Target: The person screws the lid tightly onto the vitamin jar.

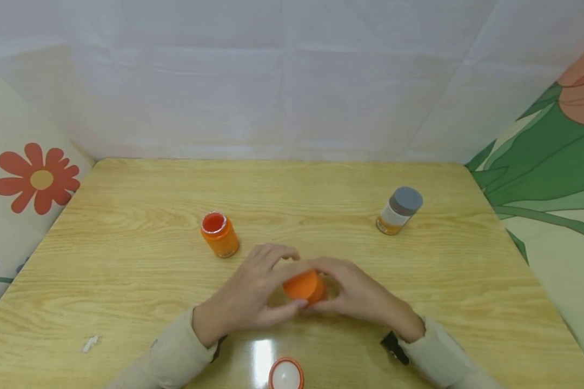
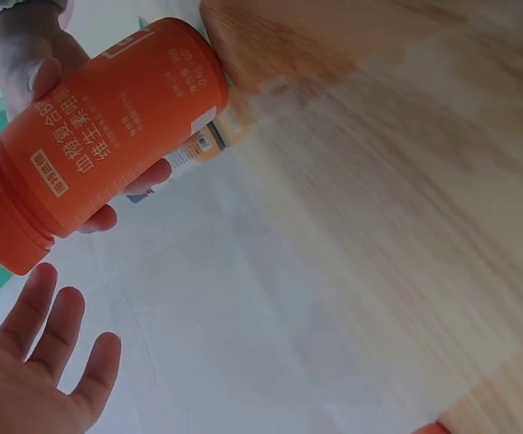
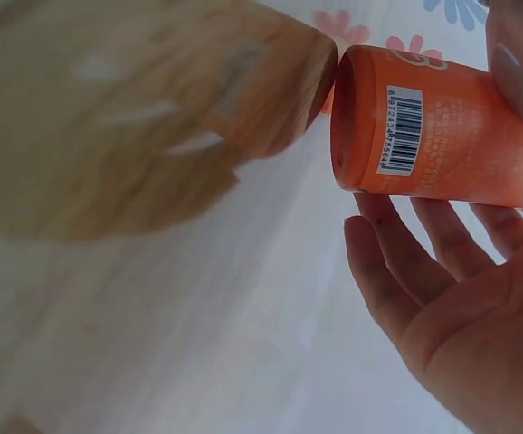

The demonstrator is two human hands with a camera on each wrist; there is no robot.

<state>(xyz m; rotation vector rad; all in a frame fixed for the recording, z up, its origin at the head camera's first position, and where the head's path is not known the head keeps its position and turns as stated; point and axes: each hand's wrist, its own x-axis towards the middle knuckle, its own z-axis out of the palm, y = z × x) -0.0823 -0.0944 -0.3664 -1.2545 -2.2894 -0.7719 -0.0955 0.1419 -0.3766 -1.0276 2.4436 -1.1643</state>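
An orange bottle [image 2: 108, 127] with printed lettering stands on the table between the two hands, its orange cap [image 1: 300, 285] in place. My left hand [image 1: 253, 286] pinches the cap between thumb and index finger; its other fingers are spread apart from the bottle in the left wrist view. Around the bottle's body curls my right hand [image 1: 360, 292], the thumb on the near side. A barcode on the bottle [image 3: 442, 131] shows in the right wrist view. From above, the hands cover much of the body.
Behind the left hand stands an uncapped orange bottle [image 1: 220, 235]. A grey-capped bottle [image 1: 399, 210] is at the back right. One loose cap [image 1: 286, 375], white inside, lies upturned at the table's front edge. White cloth [image 1: 282, 97] hangs behind the wooden table [image 1: 141, 210].
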